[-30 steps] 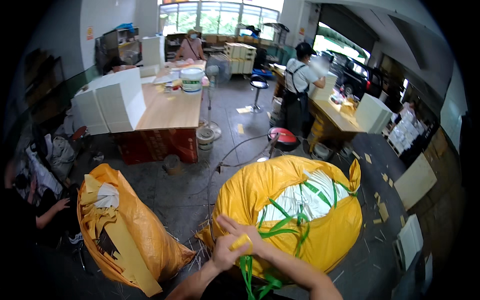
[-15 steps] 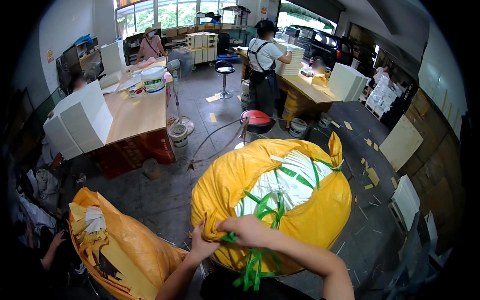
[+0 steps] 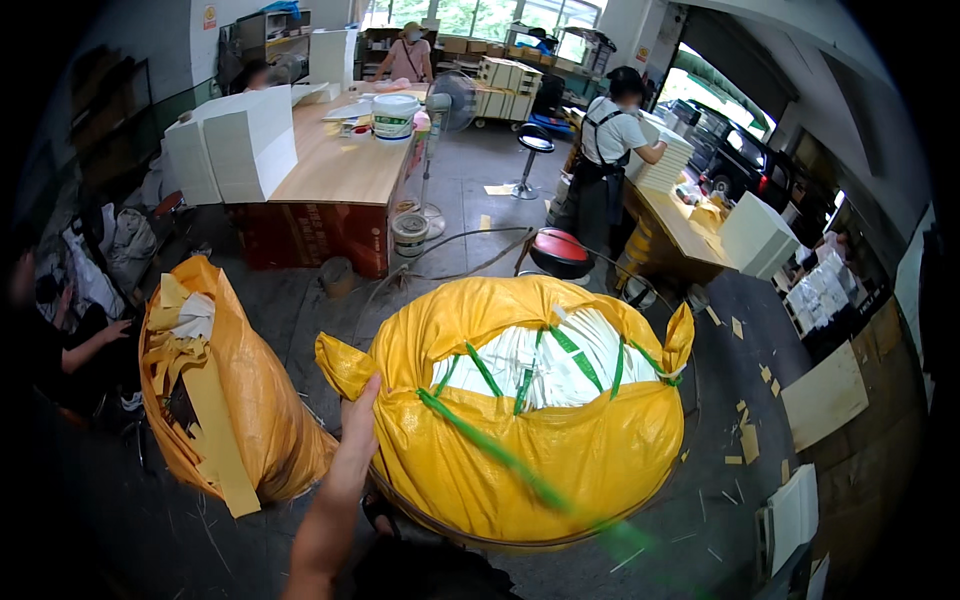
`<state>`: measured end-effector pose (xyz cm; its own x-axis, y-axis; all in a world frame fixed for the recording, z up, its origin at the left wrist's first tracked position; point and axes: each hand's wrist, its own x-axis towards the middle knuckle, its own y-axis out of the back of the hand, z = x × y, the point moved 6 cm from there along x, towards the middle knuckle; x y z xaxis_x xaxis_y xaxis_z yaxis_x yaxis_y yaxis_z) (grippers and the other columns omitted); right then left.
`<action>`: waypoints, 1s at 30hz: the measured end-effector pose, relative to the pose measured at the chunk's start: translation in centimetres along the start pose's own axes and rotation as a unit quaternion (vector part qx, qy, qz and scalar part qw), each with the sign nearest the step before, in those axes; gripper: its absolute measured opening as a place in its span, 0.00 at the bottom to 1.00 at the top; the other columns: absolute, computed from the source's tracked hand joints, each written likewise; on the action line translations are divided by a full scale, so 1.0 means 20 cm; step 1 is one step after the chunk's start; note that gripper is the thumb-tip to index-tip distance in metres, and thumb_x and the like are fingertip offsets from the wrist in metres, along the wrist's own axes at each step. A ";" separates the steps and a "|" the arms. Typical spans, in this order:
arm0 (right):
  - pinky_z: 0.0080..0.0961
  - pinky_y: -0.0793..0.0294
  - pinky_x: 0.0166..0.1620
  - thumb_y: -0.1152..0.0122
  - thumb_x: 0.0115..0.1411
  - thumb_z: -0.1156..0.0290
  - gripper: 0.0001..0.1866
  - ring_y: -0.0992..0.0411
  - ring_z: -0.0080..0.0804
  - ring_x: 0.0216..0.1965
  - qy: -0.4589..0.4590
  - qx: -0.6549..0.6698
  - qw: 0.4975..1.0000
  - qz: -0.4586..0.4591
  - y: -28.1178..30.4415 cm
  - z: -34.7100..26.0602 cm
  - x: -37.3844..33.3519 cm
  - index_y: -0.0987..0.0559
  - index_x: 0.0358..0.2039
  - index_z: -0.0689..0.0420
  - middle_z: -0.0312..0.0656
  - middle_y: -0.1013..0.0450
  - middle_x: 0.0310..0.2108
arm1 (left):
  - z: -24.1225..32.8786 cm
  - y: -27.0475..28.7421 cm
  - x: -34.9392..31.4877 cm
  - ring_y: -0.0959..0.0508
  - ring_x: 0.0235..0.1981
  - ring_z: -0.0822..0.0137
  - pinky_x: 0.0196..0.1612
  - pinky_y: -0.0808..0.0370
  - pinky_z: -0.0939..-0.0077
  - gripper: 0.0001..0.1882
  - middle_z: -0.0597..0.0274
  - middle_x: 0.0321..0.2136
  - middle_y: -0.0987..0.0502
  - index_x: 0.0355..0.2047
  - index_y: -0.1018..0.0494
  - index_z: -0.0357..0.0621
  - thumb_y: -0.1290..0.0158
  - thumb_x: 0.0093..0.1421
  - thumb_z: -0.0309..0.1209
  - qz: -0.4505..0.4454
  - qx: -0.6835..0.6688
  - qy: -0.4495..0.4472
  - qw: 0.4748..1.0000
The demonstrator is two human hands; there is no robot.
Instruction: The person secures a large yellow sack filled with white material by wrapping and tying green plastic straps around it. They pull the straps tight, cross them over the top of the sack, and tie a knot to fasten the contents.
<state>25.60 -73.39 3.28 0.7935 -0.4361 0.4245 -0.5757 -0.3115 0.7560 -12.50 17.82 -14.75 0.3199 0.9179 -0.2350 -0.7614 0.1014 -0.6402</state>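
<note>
Left grip (image 3: pixel 361 412) clasps the yellow sack (image 3: pixel 600 455) corner; green strap (image 3: pixel 500 453), bunched before, now seemingly pulled out; right grip unseen, can't tell

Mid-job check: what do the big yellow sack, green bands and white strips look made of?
Yellow sack: probably woven plastic, glossy with many creases. Green bands: likely plastic ribbon, slightly shiny, flat and narrow. White strips: matte and thin, perhaps paper or foam; the look doesn't settle which.

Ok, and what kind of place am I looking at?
Probably a workshop: a yellow sack stuffed with white strips, a wooden worktable bearing white stacks, and a person in a dark apron at another bench.
</note>
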 end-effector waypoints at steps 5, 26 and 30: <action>0.45 0.24 0.37 0.37 0.56 0.43 0.23 0.26 0.50 0.32 0.380 -0.264 0.886 0.031 -0.32 -0.59 -0.41 0.19 0.37 0.50 0.46 0.24 0.29 | 0.05 -0.13 -0.04 0.21 0.44 0.63 0.47 0.23 0.68 0.23 0.57 0.47 0.24 0.54 0.31 0.34 0.40 0.61 0.30 -0.007 0.027 -0.061 0.998; 0.47 0.28 0.32 0.57 0.71 0.62 0.16 0.25 0.55 0.30 0.476 0.283 0.523 -0.648 -0.61 -2.46 -3.27 0.25 0.37 0.59 0.55 0.25 0.30 | -0.07 -0.07 0.31 0.20 0.43 0.60 0.44 0.24 0.69 0.22 0.56 0.45 0.21 0.50 0.28 0.33 0.43 0.53 0.20 0.078 0.261 -0.057 0.961; 0.51 0.29 0.48 0.60 0.72 0.58 0.20 0.27 0.62 0.42 0.457 0.234 0.384 -0.767 -0.61 -2.26 -4.00 0.26 0.48 0.61 0.62 0.25 0.37 | 0.07 -0.25 0.12 0.19 0.44 0.53 0.46 0.23 0.63 0.22 0.48 0.45 0.21 0.49 0.27 0.32 0.39 0.54 0.27 0.053 0.308 0.067 0.948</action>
<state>-21.83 3.46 -17.38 -0.1152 0.9764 -0.1825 0.9061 0.1786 0.3835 -8.74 20.15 -11.13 0.2611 0.8825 -0.3911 -0.9646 0.2544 -0.0698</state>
